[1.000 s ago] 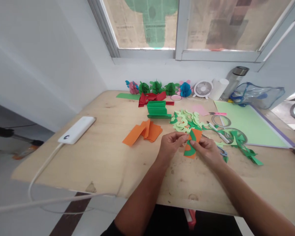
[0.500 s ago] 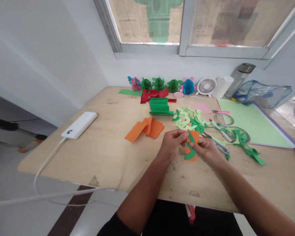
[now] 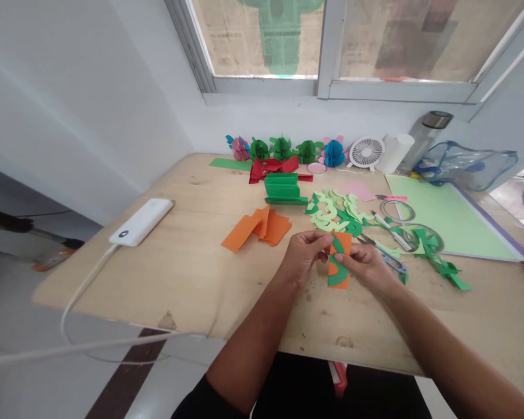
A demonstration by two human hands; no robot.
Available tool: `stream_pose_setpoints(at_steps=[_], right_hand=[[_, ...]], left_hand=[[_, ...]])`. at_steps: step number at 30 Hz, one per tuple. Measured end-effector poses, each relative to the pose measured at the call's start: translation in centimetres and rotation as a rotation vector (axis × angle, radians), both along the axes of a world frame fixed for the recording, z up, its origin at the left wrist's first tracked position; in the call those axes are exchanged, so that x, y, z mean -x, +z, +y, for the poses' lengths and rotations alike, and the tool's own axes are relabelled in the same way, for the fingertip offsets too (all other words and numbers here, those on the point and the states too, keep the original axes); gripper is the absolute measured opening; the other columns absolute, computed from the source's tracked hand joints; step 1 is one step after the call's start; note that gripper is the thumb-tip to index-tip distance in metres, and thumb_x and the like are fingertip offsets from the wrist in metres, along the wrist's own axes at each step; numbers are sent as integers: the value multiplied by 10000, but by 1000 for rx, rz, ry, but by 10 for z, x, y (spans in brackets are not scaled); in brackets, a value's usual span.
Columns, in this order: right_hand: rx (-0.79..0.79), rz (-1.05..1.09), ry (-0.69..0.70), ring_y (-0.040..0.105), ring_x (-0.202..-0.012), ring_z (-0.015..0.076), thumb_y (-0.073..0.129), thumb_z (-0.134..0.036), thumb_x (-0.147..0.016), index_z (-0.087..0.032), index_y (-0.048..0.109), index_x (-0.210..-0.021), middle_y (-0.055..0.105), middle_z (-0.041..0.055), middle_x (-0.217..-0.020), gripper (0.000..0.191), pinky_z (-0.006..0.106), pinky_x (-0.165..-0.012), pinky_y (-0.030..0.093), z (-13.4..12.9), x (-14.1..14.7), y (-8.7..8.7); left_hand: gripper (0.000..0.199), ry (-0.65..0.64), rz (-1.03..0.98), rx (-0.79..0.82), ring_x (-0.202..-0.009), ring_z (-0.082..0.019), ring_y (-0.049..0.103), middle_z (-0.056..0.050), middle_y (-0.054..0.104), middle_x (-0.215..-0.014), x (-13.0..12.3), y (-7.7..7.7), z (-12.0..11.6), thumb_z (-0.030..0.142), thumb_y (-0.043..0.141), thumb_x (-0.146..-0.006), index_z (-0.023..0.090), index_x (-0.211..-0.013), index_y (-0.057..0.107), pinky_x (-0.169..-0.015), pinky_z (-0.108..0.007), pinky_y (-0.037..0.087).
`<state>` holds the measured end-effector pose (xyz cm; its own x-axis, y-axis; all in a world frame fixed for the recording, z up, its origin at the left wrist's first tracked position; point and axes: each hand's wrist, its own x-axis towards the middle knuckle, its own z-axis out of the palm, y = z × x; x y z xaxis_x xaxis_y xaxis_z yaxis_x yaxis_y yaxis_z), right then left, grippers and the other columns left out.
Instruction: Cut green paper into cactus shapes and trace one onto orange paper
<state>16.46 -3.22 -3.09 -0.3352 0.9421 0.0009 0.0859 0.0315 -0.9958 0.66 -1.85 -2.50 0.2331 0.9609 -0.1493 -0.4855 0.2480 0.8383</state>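
Observation:
Between my two hands is an orange paper piece (image 3: 343, 240) with a curved green paper cutout (image 3: 337, 276) lying flat against its face. My left hand (image 3: 304, 256) pinches the upper left edge of both papers. From the right, my right hand (image 3: 367, 266) grips the orange paper's edge, its thumb pressed on the middle of the green cutout. Folded orange paper (image 3: 275, 228) rests on the table to the left. Just beyond my hands lies a heap of light and dark green cutouts (image 3: 327, 214). Blue-handled scissors (image 3: 393, 261) lie beside my right hand, partly hidden.
Pleated green paper (image 3: 282, 187) and red paper pieces (image 3: 274, 167) sit farther back. Honeycomb paper figures (image 3: 282, 149), a small fan (image 3: 367, 152) and a bottle (image 3: 428, 137) line the wall. A white power bank (image 3: 141, 222) with a cable lies at left; a light green sheet (image 3: 454, 224) at right.
Both hands keep their hold on the papers. The orange piece and green cutout have shifted only very slightly; everything else stays in place.

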Motion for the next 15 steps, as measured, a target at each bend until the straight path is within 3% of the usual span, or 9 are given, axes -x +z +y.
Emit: stream_pose_setpoints(at_steps=[6,15], right_hand=[[-52,-44,-30,601,-635,161,695,-491,-755,-173,744,-745,685,32,-729,322,279,-598,503,1,0,-2],[-61,-68,-52,618,-629,162,686,-503,-762,-181,752,-751,703,36,-734,329,277,-595,512,1,0,-2]], left_hand=[[184,92,121,-78,-486,-59,458,13,565,-548,-3,-1,-1,307,739,-666,134,-641,681,-492,-216,357],[132,113,168,-91,-460,-61,461,16,574,-525,-4,2,-2,267,714,-665,138,-640,694,-476,-214,363]])
